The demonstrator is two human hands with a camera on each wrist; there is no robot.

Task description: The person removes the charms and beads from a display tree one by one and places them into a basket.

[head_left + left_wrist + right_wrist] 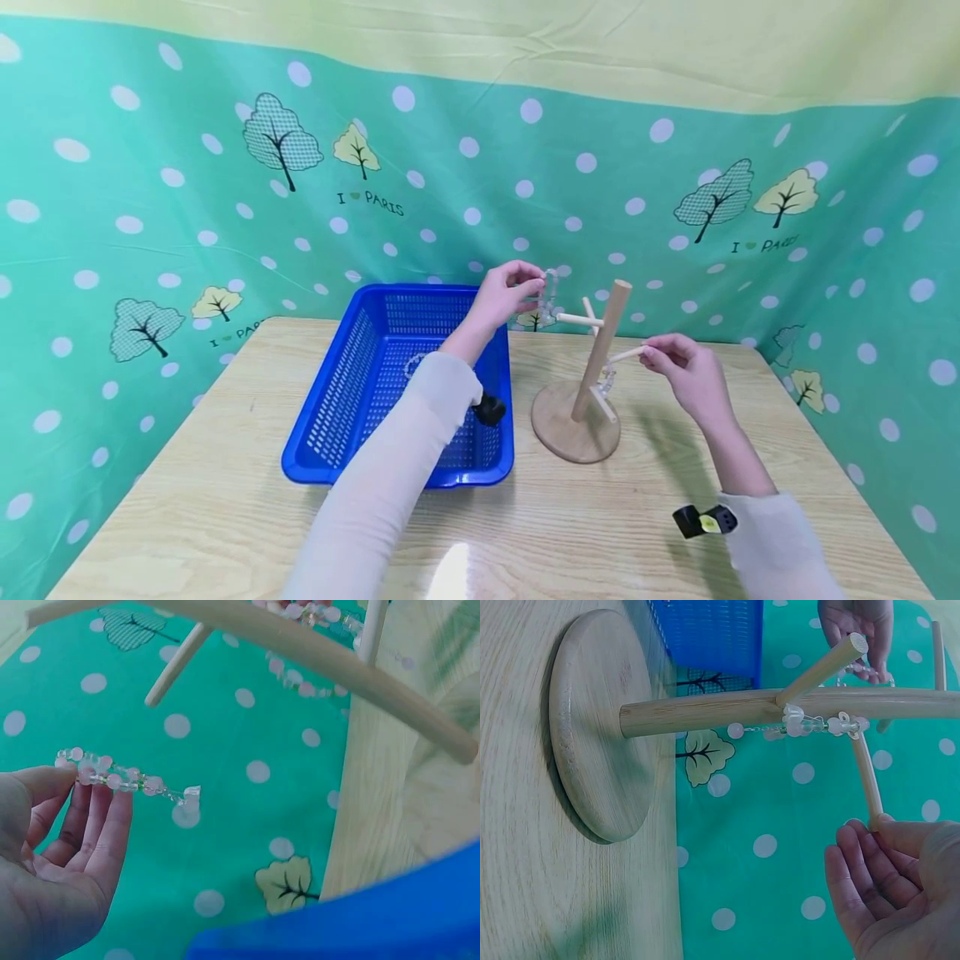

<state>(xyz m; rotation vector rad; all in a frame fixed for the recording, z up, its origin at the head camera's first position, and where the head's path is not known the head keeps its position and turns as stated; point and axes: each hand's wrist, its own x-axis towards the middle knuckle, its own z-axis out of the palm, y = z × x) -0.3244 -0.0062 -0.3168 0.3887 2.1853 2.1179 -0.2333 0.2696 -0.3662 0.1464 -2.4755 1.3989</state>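
Observation:
My left hand (504,293) pinches a beaded bracelet (112,776) of pink and clear beads between thumb and fingers. In the head view this bracelet hangs close to the tip of an upper peg on the wooden stand (600,358); whether they touch I cannot tell. With thumb and fingertips my right hand (690,375) pinches the end of another peg (868,780) on the stand's right side. A second beaded bracelet (810,726) hangs on that peg, against the post.
Left of the stand is a blue plastic basket (300,454) with another bracelet (414,363) inside, partly hidden by my left sleeve. The stand's round base (555,433) rests on the wooden table (585,533). A green dotted cloth (450,192) hangs behind.

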